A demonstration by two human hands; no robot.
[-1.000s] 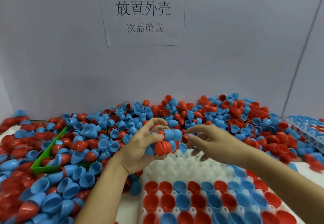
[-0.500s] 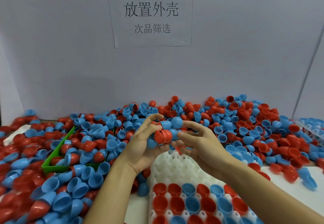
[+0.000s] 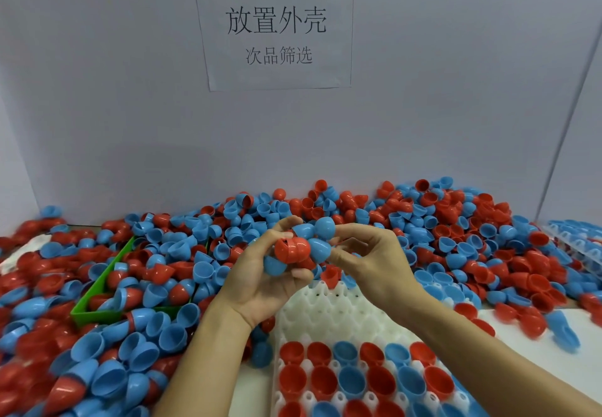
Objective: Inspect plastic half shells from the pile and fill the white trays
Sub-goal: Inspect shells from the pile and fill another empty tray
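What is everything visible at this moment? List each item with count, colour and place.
Loose half shells: too many to count, red and blue, piled along the wall and both sides.
White tray: one, centre front, near rows filled with red and blue shells, far rows bare.
Green bin: one, left, holding shells.
Second tray: one, clear-looking, far right edge, holds blue shells.
Paper sign: one, white with black print, on the wall.
Held shells: a cluster, red and blue, between the hands.
Left hand: grips the cluster.
Right hand: pinches a blue shell of it.
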